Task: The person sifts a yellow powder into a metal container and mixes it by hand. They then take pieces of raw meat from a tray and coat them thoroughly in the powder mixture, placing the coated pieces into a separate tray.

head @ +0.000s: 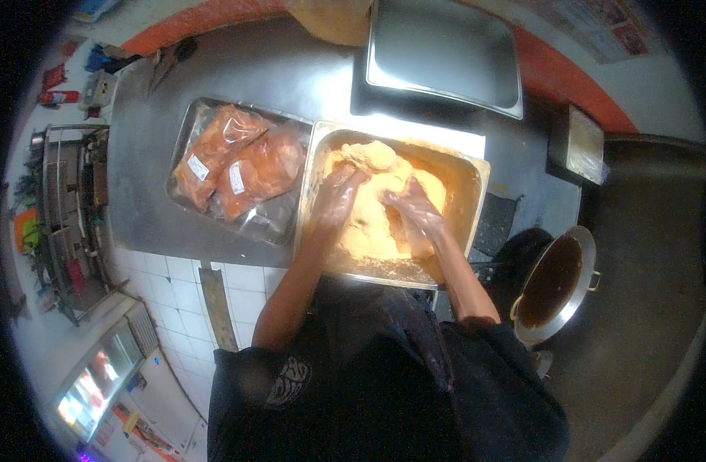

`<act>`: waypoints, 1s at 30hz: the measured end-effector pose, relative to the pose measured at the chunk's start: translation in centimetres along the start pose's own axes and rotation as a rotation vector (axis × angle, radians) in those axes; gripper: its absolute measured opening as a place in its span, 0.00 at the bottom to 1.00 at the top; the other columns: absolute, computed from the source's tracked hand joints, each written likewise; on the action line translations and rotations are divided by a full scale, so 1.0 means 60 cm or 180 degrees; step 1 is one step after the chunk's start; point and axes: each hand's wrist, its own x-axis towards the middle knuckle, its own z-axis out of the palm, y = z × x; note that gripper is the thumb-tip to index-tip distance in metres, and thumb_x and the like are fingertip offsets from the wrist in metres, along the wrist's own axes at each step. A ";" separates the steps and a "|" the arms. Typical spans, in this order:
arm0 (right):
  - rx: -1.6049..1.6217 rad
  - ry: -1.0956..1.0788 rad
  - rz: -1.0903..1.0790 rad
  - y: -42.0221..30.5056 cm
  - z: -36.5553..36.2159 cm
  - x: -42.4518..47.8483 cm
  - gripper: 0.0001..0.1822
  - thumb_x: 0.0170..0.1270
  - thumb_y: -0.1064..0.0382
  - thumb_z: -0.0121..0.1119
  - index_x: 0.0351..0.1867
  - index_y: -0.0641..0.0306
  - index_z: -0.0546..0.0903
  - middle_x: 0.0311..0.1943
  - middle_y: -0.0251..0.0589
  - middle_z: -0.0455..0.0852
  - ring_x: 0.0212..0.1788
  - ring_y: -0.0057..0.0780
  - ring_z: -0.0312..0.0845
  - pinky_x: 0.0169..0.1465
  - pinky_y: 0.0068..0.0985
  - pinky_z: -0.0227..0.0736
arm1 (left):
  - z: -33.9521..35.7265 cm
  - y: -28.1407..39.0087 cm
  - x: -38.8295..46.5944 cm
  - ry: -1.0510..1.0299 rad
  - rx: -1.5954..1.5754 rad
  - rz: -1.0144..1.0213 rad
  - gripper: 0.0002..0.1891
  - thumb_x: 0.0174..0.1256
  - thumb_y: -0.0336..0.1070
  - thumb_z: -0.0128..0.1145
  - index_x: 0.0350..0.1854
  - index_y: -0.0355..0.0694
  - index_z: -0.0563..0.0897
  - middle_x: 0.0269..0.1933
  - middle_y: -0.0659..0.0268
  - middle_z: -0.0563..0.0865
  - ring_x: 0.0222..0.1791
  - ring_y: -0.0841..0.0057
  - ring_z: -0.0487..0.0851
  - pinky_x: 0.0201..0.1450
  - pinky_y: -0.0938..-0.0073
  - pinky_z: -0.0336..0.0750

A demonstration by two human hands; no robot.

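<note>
My left hand (339,193), in a clear plastic glove, is inside a deep steel pan (483,199) of yellowish flour-like coating (367,228). Its fingertips are at the near edge of a lumpy coated piece (371,156), probably meat; whether they grip it is hidden. My right hand (415,209), gloved the same way, is lower in the pan on the right. Its thumb and fingers are apart at the powder, and I see nothing held between them. Powder clings to the pan's inner walls and near rim.
Left of the pan, a shallow steel tray (266,225) holds clear bags of raw meat (231,159) with labels. Another deep steel pan (445,52) stands behind on the steel counter (150,213). At the right is a wide metal wok (581,300) of dark brown liquid (552,283).
</note>
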 end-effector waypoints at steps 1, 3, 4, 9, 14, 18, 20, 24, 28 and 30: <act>0.0015 0.0005 -0.0106 0.030 -0.009 0.003 0.49 0.62 0.50 0.73 0.77 0.69 0.59 0.63 0.54 0.77 0.66 0.40 0.73 0.68 0.34 0.72 | -0.008 0.010 -0.013 -0.0022 0.0742 -0.0093 0.13 0.74 0.27 0.50 0.53 0.41 0.86 0.62 0.54 0.82 0.66 0.65 0.78 0.74 0.66 0.68; -0.0729 0.0139 0.0183 -0.053 0.002 -0.095 0.52 0.60 0.46 0.73 0.78 0.69 0.59 0.70 0.61 0.72 0.72 0.49 0.68 0.75 0.42 0.65 | -0.029 -0.019 -0.047 0.0040 0.1972 0.0194 0.12 0.74 0.28 0.51 0.49 0.42 0.87 0.62 0.54 0.82 0.64 0.64 0.79 0.72 0.66 0.70; -0.1159 0.0235 0.0352 -0.090 0.007 -0.137 0.52 0.60 0.46 0.73 0.78 0.69 0.60 0.72 0.64 0.69 0.74 0.52 0.67 0.77 0.45 0.63 | -0.036 -0.052 -0.063 0.0117 0.2472 0.0626 0.12 0.73 0.29 0.51 0.48 0.42 0.88 0.62 0.54 0.82 0.64 0.64 0.80 0.71 0.65 0.71; -0.1321 0.0794 0.0545 -0.090 -0.018 -0.124 0.37 0.69 0.47 0.64 0.71 0.68 0.72 0.71 0.56 0.73 0.72 0.41 0.70 0.73 0.39 0.67 | -0.039 -0.068 -0.080 0.0474 0.1570 0.1077 0.16 0.71 0.26 0.52 0.59 0.38 0.82 0.63 0.57 0.82 0.64 0.63 0.79 0.71 0.64 0.72; -0.1316 0.0413 0.0102 -0.028 0.024 -0.009 0.47 0.71 0.28 0.46 0.75 0.67 0.67 0.75 0.54 0.68 0.77 0.43 0.63 0.79 0.37 0.54 | -0.017 -0.004 -0.024 0.0301 0.1617 0.0366 0.23 0.70 0.24 0.52 0.68 0.33 0.75 0.62 0.51 0.82 0.64 0.59 0.79 0.71 0.61 0.72; -0.1006 -0.0341 -0.0443 0.006 0.000 0.045 0.50 0.67 0.27 0.55 0.76 0.67 0.65 0.75 0.51 0.68 0.75 0.43 0.65 0.78 0.36 0.57 | -0.006 -0.023 -0.013 0.0507 0.1681 0.0781 0.22 0.69 0.21 0.50 0.65 0.32 0.76 0.61 0.49 0.82 0.65 0.58 0.79 0.69 0.62 0.74; -0.1069 -0.0500 -0.0403 0.012 -0.016 0.019 0.49 0.65 0.34 0.65 0.76 0.65 0.64 0.72 0.51 0.74 0.72 0.43 0.70 0.75 0.36 0.62 | -0.014 -0.076 -0.034 0.0551 0.1904 0.1095 0.21 0.69 0.21 0.50 0.65 0.30 0.76 0.62 0.50 0.82 0.66 0.60 0.79 0.68 0.63 0.75; -0.1818 -0.0149 -0.0031 -0.087 -0.018 -0.140 0.46 0.65 0.31 0.63 0.76 0.59 0.67 0.70 0.52 0.76 0.70 0.46 0.73 0.72 0.41 0.68 | -0.041 -0.098 -0.057 0.0297 0.0493 -0.0876 0.23 0.70 0.22 0.51 0.68 0.30 0.75 0.64 0.54 0.82 0.67 0.66 0.78 0.70 0.66 0.73; -0.0653 0.1044 0.0520 0.003 -0.012 -0.134 0.45 0.66 0.30 0.60 0.75 0.58 0.69 0.68 0.52 0.78 0.67 0.49 0.75 0.71 0.41 0.70 | -0.042 -0.079 -0.042 0.0155 0.2433 0.1457 0.23 0.73 0.23 0.50 0.70 0.34 0.76 0.65 0.57 0.83 0.65 0.69 0.79 0.70 0.69 0.72; -0.0702 0.0965 0.0323 0.039 0.014 -0.094 0.43 0.67 0.35 0.64 0.73 0.62 0.70 0.67 0.53 0.79 0.65 0.46 0.78 0.68 0.38 0.73 | -0.019 -0.027 -0.010 -0.0100 0.0911 -0.0652 0.21 0.75 0.23 0.49 0.69 0.35 0.78 0.63 0.58 0.84 0.64 0.70 0.79 0.70 0.70 0.71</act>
